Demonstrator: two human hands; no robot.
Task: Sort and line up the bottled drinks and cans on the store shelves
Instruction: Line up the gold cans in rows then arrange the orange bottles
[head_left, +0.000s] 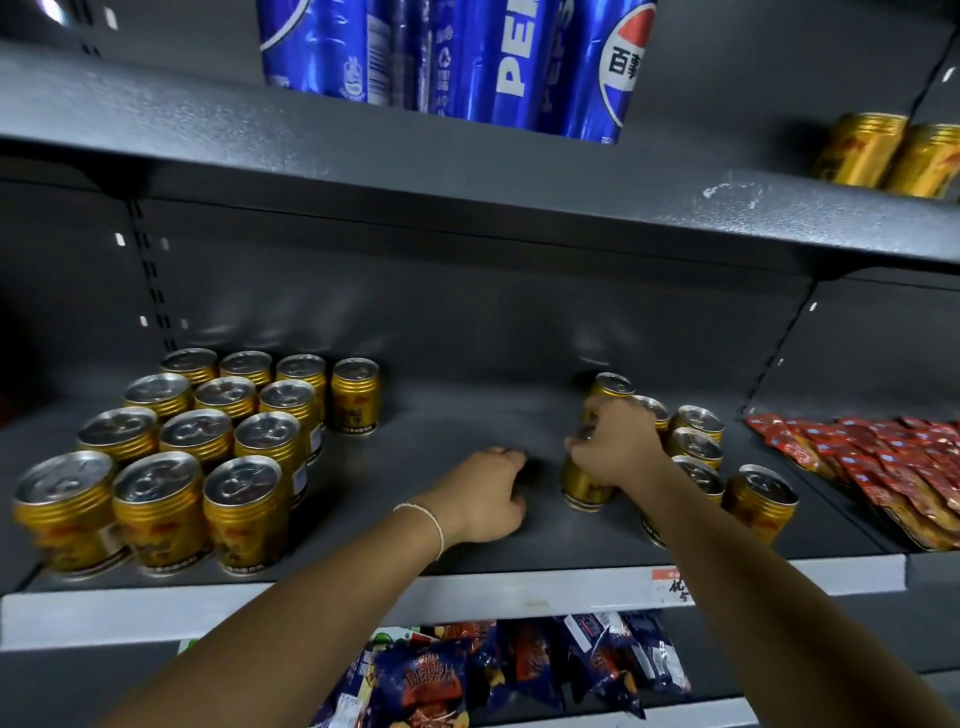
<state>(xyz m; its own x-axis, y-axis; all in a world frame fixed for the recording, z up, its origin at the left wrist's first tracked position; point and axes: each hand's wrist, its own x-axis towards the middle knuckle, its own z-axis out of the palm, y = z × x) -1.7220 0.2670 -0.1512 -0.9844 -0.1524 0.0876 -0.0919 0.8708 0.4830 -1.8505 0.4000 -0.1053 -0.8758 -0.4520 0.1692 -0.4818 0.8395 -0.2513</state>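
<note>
Gold drink cans stand on the dark middle shelf (441, 545). A tidy block of several cans (208, 431) fills the left side. A looser cluster of cans (696, 447) stands on the right. My right hand (615, 441) grips the top of one gold can (584, 486) at the cluster's left edge, and that can stands on the shelf. My left hand (491, 496) rests on the bare shelf between the two groups, fingers curled under, with nothing visible in it. One can (758, 501) stands apart near the front right.
Tall blue Pepsi cans (467, 57) stand on the upper shelf, with two gold cans (893, 156) at its right. Red snack packets (883, 467) lie to the right of the cluster. Blue snack bags (519, 670) fill the shelf below. A price tag (672, 584) sits on the front rail.
</note>
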